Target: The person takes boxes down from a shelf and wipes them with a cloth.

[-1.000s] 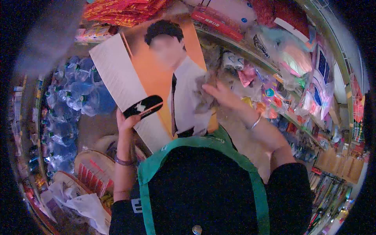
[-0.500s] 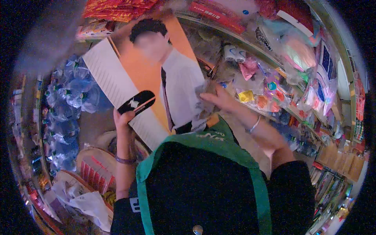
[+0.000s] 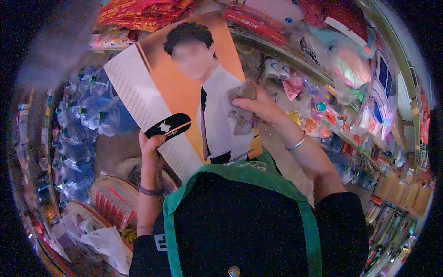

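A large flat printed board [image 3: 175, 97] is held up tilted in front of me; whether it is a box, I cannot tell. It shows a person in a white shirt and dark tie on orange, beside a white striped band and a black oval logo. My left hand [image 3: 151, 144] grips its lower left edge, the thumb on the front near the logo. At the right side of the print, my right hand [image 3: 258, 105] is closed on a crumpled greyish rag [image 3: 243, 117], pressed against the shirt area. Part of the rag is hidden by the fingers.
Bundles of large clear bluish bottles [image 3: 99, 108] stand at left. Below them are open cardboard cartons [image 3: 110, 198] and a white plastic bag [image 3: 104, 244]. Shelves of bagged goods [image 3: 350, 64] line the right. Red packets [image 3: 138, 14] lie beyond the board. I wear a green-edged apron [image 3: 240, 221].
The board has shifted slightly to the right in view. My right hand has moved up and inward over the print, and the rag now shows more clearly against it.
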Motion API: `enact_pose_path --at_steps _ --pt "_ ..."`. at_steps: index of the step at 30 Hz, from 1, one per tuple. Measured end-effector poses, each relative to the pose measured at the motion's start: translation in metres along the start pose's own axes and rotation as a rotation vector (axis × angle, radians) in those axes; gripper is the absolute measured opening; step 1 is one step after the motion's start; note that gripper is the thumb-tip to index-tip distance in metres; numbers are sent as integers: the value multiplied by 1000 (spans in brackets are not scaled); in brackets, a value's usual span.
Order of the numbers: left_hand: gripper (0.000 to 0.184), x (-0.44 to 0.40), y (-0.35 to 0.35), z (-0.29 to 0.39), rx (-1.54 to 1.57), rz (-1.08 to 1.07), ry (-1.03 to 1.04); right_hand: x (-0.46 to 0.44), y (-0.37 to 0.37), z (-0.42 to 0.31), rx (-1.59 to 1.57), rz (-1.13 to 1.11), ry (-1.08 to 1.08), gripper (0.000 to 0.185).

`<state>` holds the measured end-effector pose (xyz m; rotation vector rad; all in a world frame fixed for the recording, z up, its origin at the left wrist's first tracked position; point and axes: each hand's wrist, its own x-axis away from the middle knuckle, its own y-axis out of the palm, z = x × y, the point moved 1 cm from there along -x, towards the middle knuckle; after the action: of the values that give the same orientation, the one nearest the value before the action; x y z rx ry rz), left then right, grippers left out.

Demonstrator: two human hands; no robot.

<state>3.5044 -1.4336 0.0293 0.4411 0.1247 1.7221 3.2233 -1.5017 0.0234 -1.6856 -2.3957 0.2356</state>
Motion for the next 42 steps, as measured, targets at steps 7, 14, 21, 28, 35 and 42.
enact_pose_path --at_steps 7,14,21,28,35,42 --pt "63 -14 -9 -4 -137 -152 2 -72 -44 -101 123 30 -121 78" --pt "59 -6 -3 -3 19 -123 -62 -44 -39 -63 174 -35 -332 101" --pt "58 -4 2 5 -8 -121 -94 -53 -47 -123 267 -171 -292 107" --pt "60 -7 -19 -16 -15 -126 -69 -68 -59 -121 545 -102 -728 107" --pt "61 1 -13 -6 21 -123 -112 -44 -60 -135 237 -271 -593 99" --pt "62 -4 -14 -16 8 -141 -62 -60 -85 -150 60 -548 -414 91"
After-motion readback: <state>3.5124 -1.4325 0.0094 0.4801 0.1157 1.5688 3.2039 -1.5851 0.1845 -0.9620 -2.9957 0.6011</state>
